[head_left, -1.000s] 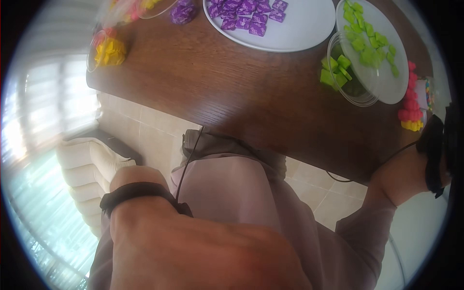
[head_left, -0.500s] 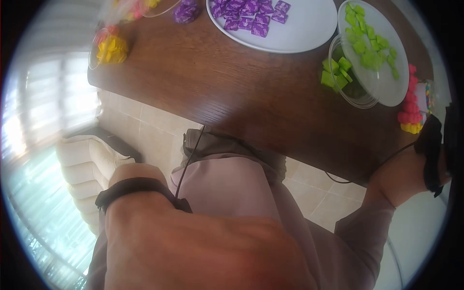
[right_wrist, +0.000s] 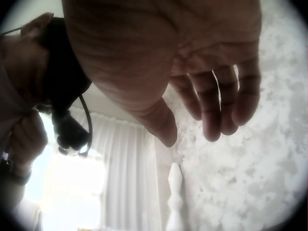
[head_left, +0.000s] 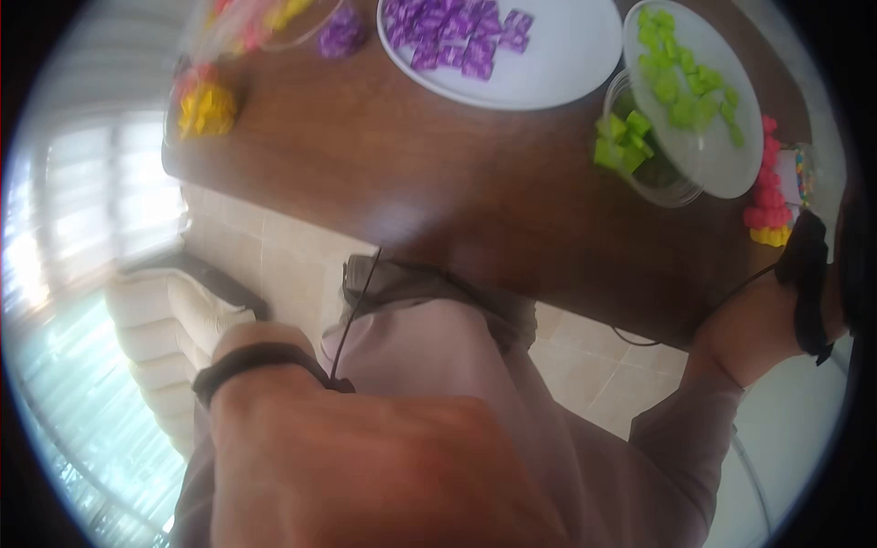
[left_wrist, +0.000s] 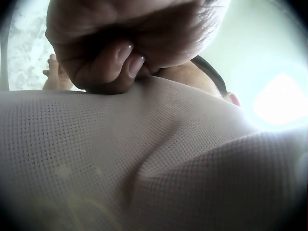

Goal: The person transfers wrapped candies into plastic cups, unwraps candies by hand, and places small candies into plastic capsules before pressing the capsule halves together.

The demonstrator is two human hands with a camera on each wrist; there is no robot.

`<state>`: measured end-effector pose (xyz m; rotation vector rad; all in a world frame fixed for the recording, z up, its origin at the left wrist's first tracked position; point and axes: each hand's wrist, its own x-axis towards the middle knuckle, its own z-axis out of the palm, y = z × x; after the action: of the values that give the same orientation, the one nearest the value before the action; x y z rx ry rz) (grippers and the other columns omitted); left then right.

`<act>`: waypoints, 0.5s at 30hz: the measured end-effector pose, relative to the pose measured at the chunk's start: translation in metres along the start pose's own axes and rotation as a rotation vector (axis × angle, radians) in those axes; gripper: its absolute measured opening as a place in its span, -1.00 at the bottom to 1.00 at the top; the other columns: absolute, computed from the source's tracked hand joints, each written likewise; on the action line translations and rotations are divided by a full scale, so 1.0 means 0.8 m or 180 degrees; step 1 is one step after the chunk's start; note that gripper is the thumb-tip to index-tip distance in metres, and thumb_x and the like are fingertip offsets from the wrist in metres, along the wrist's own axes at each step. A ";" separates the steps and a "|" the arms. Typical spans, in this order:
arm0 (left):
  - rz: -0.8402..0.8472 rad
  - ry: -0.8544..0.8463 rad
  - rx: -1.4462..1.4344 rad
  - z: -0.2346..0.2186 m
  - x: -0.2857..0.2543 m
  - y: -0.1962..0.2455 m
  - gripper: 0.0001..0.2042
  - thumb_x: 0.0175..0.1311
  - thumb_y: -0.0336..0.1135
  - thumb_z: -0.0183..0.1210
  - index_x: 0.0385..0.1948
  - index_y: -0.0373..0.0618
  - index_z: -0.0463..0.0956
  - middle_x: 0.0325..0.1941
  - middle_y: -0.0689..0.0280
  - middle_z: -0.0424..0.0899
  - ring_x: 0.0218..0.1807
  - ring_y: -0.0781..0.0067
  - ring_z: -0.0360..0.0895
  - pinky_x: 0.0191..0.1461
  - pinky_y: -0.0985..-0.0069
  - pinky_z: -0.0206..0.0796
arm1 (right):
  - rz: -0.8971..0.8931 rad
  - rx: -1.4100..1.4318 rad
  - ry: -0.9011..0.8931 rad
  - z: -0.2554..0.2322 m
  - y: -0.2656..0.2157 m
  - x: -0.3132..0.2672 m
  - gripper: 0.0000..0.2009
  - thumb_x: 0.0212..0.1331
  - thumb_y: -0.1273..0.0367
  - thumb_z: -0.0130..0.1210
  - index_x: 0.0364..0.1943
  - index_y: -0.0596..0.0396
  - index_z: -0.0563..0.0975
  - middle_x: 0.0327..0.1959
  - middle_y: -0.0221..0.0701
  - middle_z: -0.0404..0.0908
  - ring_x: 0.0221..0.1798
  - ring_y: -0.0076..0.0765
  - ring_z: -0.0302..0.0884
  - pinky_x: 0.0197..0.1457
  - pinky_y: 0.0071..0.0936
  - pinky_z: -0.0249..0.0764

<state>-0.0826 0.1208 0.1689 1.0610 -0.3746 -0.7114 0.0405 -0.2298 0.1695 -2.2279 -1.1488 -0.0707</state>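
Note:
Close below the head camera, the back of my left hand (head_left: 375, 457) is raised over the lap, with a black strap on its wrist. In the left wrist view the left hand (left_wrist: 130, 43) has curled fingers pinching a raised fold of the light knit shirt (left_wrist: 96, 139). The right wrist view also shows this hand (right_wrist: 29, 139) bunched at the collar. My right hand (right_wrist: 183, 72) hangs with relaxed, fairly straight fingers and holds nothing; in the head view only its strapped forearm (head_left: 754, 333) shows clearly, at the right edge.
On the wooden table (head_left: 411, 164) are a white plate (head_left: 557, 55) of purple packets, a plate of green pieces (head_left: 681, 82), a clear tub (head_left: 671, 187) and yellow pieces (head_left: 208, 110). A pale chair (head_left: 151, 320) stands left; a cable (head_left: 356, 315) hangs beside the lap.
The head view has shifted slightly, so the table's items sit a little lower and further left, now blurred. My left hand remains raised close to the head camera.

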 end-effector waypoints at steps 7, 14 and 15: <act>0.0690 -0.1708 0.0732 -0.043 0.046 -0.039 -0.68 0.35 -0.22 0.22 -0.50 -0.30 0.45 -0.60 0.04 0.47 -0.57 0.04 0.53 -0.52 0.37 0.31 | 0.1476 -0.1000 0.2199 0.051 0.004 0.001 -0.58 0.26 0.50 0.29 0.23 0.10 0.60 -0.09 -0.42 0.70 -0.25 -0.55 0.59 -0.08 -0.57 0.51; 0.0166 -0.1988 0.2102 -0.099 0.095 -0.006 -0.83 0.42 -0.45 0.18 -0.42 -0.20 0.45 -0.36 0.47 0.62 -0.46 0.69 0.46 -0.43 0.55 0.30 | 0.1628 -0.0855 0.1336 0.050 -0.010 0.013 -0.56 0.18 0.53 0.27 0.20 0.05 0.62 -0.15 -0.44 0.69 -0.28 -0.60 0.52 -0.15 -0.57 0.41; 0.0049 -0.1345 0.2309 -0.104 0.105 -0.004 -0.81 0.43 -0.41 0.20 -0.42 -0.22 0.45 -0.44 0.50 0.60 -0.53 0.68 0.39 -0.43 0.51 0.27 | 0.1570 -0.0989 0.1289 0.053 -0.006 0.015 -0.55 0.13 0.54 0.27 0.17 0.07 0.62 -0.23 -0.44 0.66 -0.30 -0.53 0.51 -0.18 -0.54 0.41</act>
<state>0.0266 0.1170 0.1239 1.5819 -1.0585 -0.8066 0.0346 -0.1953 0.1417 -2.5473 -0.3755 -0.4977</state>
